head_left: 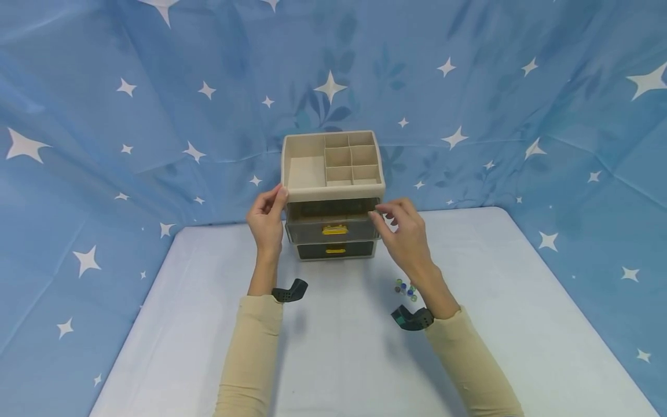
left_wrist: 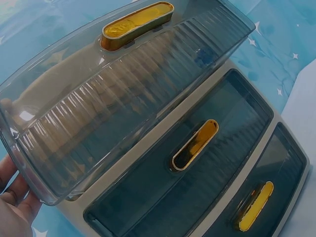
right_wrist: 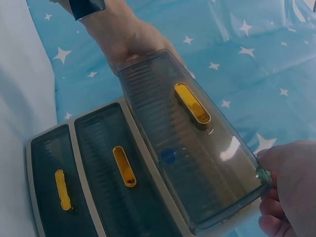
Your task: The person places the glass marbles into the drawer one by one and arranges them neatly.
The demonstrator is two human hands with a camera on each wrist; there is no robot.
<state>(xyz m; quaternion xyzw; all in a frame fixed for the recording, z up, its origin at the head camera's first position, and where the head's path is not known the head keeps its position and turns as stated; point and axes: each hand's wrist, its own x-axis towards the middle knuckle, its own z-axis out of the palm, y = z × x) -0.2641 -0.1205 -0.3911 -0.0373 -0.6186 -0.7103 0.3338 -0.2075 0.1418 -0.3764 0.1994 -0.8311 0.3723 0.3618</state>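
Observation:
A beige drawer organizer [head_left: 333, 190] with divided compartments on top stands at the table's back edge. Its clear top drawer [left_wrist: 123, 94] is pulled out; the two drawers below are closed. My left hand [head_left: 268, 217] grips the upper left front corner of the organizer, thumb in front. Over the right side of the pulled-out drawer, my right hand [head_left: 403, 234] pinches a small green glass marble [right_wrist: 263, 174] between thumb and fingers. Inside that drawer a blue marble [right_wrist: 168, 155] shows through the clear wall.
Several small coloured marbles [head_left: 405, 289] lie on the white table [head_left: 333, 336], near the right wrist. A blue star-patterned cloth [head_left: 208, 116] hangs behind the organizer. Each drawer front has a gold handle [left_wrist: 195, 145].

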